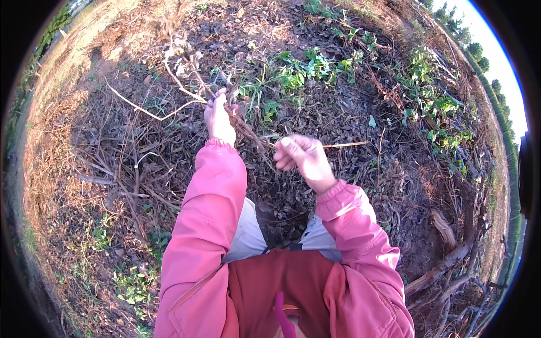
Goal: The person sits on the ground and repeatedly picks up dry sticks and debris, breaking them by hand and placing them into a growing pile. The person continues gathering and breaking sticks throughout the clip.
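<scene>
My left hand (pixel 220 116) is closed around a bundle of dry plant stalks (pixel 244 126). Thin forked twigs and withered leaves (pixel 181 63) spread from its far end, and one pale bent stem (pixel 143 110) juts out to the left. The bundle's thinner end points towards my right hand (pixel 303 158), which hovers close by, slightly blurred, with curled fingers. Whether those fingers pinch a thin stem is not clear. A straight tan stalk (pixel 346 144) shows just right of that hand; I cannot tell if it is held or lies behind it.
Dry leaf litter (pixel 287 198) covers the ground before me. A tangle of cut stems (pixel 135 173) lies on the left. Green leafy plants (pixel 312 67) grow ahead and along the right. Thick branches (pixel 444 266) and a split piece of wood (pixel 444 228) lie at lower right.
</scene>
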`<state>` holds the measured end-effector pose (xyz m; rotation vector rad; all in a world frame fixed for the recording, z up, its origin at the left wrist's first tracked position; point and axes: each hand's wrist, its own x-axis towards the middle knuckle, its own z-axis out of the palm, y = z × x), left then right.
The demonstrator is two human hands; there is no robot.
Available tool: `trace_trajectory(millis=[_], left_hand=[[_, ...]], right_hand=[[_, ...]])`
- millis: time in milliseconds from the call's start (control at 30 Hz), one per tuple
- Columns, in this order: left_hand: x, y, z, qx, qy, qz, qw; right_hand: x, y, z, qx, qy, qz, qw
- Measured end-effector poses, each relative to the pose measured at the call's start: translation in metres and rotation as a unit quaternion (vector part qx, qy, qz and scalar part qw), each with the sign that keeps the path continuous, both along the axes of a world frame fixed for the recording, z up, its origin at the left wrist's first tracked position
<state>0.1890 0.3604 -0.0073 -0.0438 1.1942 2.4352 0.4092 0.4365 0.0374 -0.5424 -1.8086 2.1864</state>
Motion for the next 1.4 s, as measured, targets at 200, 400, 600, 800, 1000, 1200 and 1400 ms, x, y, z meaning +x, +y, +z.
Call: trace_trajectory(millis=[200, 400, 600, 800, 1000, 1200, 1400], left_hand=[[-0.015, -0.005, -0.026, 0.173, -0.054, -0.028, 0.983], [-0.003, -0.01, -0.021, 0.17, -0.057, -0.131, 0.975], [0.028, -0.004, 0.004, -0.022, -0.027, -0.253, 0.967], [0.061, 0.015, 0.001, -0.206, 0.062, -0.406, 0.888], [0.117, 0.025, -0.001, -0.188, 0.054, -0.479, 0.856], [0.143, 0.04, -0.015, -0.179, 0.023, -0.45, 0.875], [0.131, 0.04, -0.011, -0.125, -0.097, -0.466, 0.87]], right_hand=[[0.011, -0.033, -0.076, -0.117, -0.119, -0.04, 0.985], [0.005, 0.009, -0.062, -0.148, 0.094, -0.2, 0.964], [0.002, 0.051, -0.041, -0.08, 0.076, -0.266, 0.957], [-0.002, 0.076, -0.028, 0.057, 0.057, -0.235, 0.969], [-0.008, 0.1, -0.037, 0.101, 0.021, -0.232, 0.967], [-0.011, 0.103, -0.038, 0.22, -0.089, -0.203, 0.95], [-0.019, 0.094, -0.047, 0.269, -0.063, -0.221, 0.935]])
